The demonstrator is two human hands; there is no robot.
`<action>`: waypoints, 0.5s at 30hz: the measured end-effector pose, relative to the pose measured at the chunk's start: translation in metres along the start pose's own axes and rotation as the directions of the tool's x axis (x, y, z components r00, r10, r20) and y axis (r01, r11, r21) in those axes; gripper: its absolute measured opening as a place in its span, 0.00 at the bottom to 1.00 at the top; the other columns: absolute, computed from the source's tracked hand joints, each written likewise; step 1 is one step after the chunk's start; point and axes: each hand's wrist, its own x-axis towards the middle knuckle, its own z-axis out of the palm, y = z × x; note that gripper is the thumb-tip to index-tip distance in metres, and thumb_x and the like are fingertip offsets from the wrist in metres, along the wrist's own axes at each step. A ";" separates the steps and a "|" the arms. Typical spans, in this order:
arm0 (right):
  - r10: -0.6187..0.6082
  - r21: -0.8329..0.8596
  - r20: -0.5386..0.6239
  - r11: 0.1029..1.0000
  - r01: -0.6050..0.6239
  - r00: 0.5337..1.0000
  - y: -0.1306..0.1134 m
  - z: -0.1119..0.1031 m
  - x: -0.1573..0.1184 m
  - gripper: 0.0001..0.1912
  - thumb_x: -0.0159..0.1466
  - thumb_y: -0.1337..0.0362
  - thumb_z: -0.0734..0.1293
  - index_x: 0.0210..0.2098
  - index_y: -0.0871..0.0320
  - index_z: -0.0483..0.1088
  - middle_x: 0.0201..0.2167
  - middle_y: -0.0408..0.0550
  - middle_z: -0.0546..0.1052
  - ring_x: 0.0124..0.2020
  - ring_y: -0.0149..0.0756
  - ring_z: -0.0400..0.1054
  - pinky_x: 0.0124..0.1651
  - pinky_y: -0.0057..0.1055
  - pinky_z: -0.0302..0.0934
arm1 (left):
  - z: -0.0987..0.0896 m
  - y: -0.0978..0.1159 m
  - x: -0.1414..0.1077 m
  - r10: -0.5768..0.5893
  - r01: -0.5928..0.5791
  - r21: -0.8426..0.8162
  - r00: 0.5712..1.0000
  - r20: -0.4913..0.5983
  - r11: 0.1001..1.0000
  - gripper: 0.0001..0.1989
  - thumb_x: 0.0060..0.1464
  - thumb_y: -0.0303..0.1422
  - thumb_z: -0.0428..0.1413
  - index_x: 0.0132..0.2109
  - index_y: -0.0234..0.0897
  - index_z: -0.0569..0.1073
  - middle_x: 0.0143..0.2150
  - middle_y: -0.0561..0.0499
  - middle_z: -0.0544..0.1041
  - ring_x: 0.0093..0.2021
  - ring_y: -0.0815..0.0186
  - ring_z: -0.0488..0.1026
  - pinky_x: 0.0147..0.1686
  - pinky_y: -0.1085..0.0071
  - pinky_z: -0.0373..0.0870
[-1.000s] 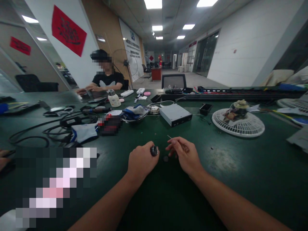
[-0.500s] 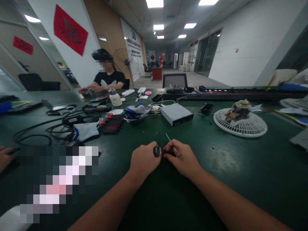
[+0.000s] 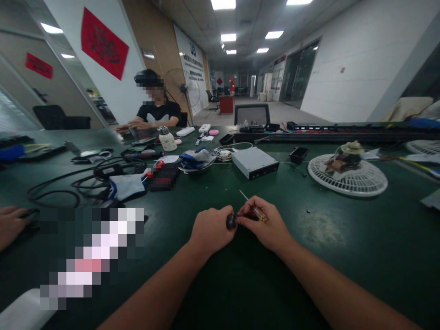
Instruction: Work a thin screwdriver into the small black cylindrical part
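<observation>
1. Landmark: a grey metal drive enclosure (image 3: 255, 162) lying flat on the green workbench (image 3: 364, 261). All positions below are taken from it.
2. Left hand (image 3: 211, 231): on the near side of the enclosure, well in front of it. Fingers are curled closed, gripping a small black round part (image 3: 231, 222). The exact kind of part cannot be determined from this view.
3. Right hand (image 3: 264, 223): also on the near side of the enclosure, just right of the left hand. Thumb and fingers are closed in a pinch on a small screwdriver (image 3: 257, 213) with an amber translucent handle.
4. The screwdriver's thin shaft points toward the enclosure, its tip apart from the black part. The right fingertips (image 3: 240, 220) lie against or just beside that part; contact cannot be confirmed.
5. Left of the enclosure: a metal bowl (image 3: 189, 170) holding blue-and-white cloth, then coiled black cables (image 3: 51, 196) further along. Right of it: a white plastic fan guard (image 3: 347, 179).
6. Beyond and left of the enclosure sits a co-worker (image 3: 158, 110), hands (image 3: 132, 124) above the bench. Another person's hand (image 3: 10, 224) rests far to the left, beside a pixelated patch (image 3: 91, 252) whose contents cannot be read.
</observation>
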 end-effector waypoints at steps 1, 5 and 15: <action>-0.002 -0.040 0.019 0.999 0.003 1.000 -0.001 0.000 0.000 0.10 0.57 0.69 0.74 0.33 0.56 0.68 0.34 0.43 0.78 0.37 0.37 0.74 0.42 0.35 0.67 | 0.000 0.000 0.000 0.027 -0.027 0.000 1.000 0.010 1.000 0.11 0.60 0.42 0.51 0.41 0.44 0.75 0.31 0.50 0.79 0.34 0.58 0.78 0.32 0.67 0.65; -0.014 -0.167 0.055 0.986 0.023 0.998 -0.005 0.001 -0.002 0.09 0.57 0.70 0.73 0.34 0.56 0.69 0.33 0.42 0.77 0.34 0.35 0.71 0.39 0.32 0.66 | 0.000 -0.001 -0.002 0.092 -0.092 -0.006 0.996 0.014 0.996 0.11 0.59 0.42 0.52 0.41 0.45 0.76 0.32 0.50 0.80 0.34 0.57 0.78 0.32 0.66 0.65; -0.006 0.099 -0.157 0.995 0.022 0.988 -0.006 -0.003 0.000 0.23 0.72 0.48 0.60 0.44 0.58 0.79 0.33 0.50 0.80 0.34 0.39 0.73 0.37 0.34 0.65 | 0.002 -0.001 0.001 -0.161 0.154 -0.073 0.981 -0.106 0.985 0.12 0.61 0.43 0.50 0.37 0.44 0.75 0.29 0.51 0.78 0.31 0.60 0.77 0.28 0.69 0.59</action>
